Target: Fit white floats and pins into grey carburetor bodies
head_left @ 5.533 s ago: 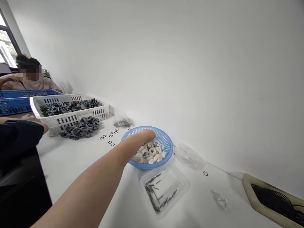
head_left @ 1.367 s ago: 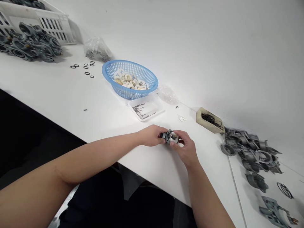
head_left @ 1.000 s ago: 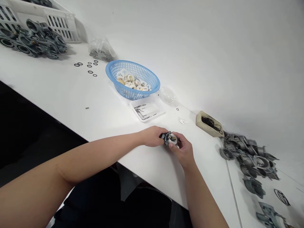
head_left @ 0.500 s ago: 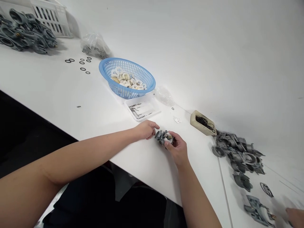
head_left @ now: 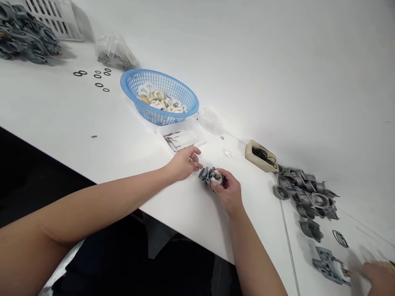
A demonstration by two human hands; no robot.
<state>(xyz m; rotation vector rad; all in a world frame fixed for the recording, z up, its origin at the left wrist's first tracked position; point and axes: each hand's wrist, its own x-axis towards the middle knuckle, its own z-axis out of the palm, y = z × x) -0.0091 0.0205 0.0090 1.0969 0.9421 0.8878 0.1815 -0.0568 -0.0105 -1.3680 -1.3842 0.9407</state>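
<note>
My right hand (head_left: 230,190) grips a grey metal carburetor (head_left: 207,174) with a white float and a brass part showing on its upper side. It is held just above or on the white table (head_left: 191,213); I cannot tell which. My left hand (head_left: 185,162) is beside the carburetor's left end, fingers spread, with nothing visible in it. Just beyond the left hand lies a white tray (head_left: 194,137) of thin dark pins. Behind that tray stands a blue basket (head_left: 182,88) with white and yellowish ring-shaped floats (head_left: 159,98).
A cream box (head_left: 256,160) of black rings stands to the right, near a heap of carburetor bodies (head_left: 308,193). Another person's hand (head_left: 378,279) is by a carburetor (head_left: 331,265) at lower right. Black O-rings (head_left: 98,85), a plastic bag (head_left: 114,53) and more carburetors (head_left: 27,37) lie left.
My left hand has opened from a pointing shape, its fingers spreading, and drawn slightly left and up from the carburetor. The right hand keeps its hold. The view has shifted a little.
</note>
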